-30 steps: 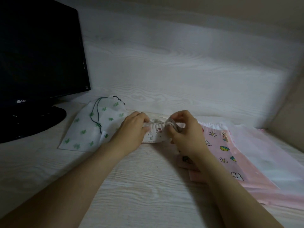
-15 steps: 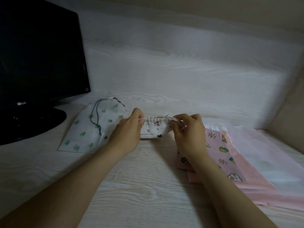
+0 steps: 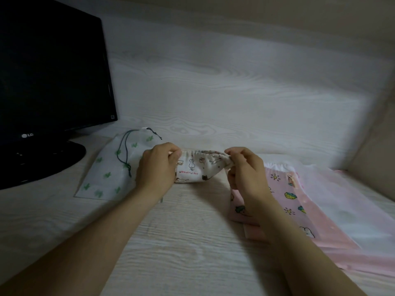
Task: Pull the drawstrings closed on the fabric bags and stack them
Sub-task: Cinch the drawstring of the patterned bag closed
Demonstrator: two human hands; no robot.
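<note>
Black and glossy, a dark monitor [image 3: 53,82] stands at far left on a pale wood-grain surface [image 3: 181,242]. Beside its base lies a flat white bag printed with green leaves [image 3: 106,174], its dark green cord looped loosely across it, apparently set aside. At centre, the left hand [image 3: 157,167] pinches one gathered end of a small cream cloth bag printed with animal outlines [image 3: 196,167]. The right hand [image 3: 245,171] pinches the opposite end, so the two are probably drawing outward to cinch its puckered mouth. Further right, partly under the right wrist, a flat pink bag with cartoon prints [image 3: 286,201] lies over a larger sheer pale-pink bag [image 3: 342,201], both likely awaiting their turn.
</note>
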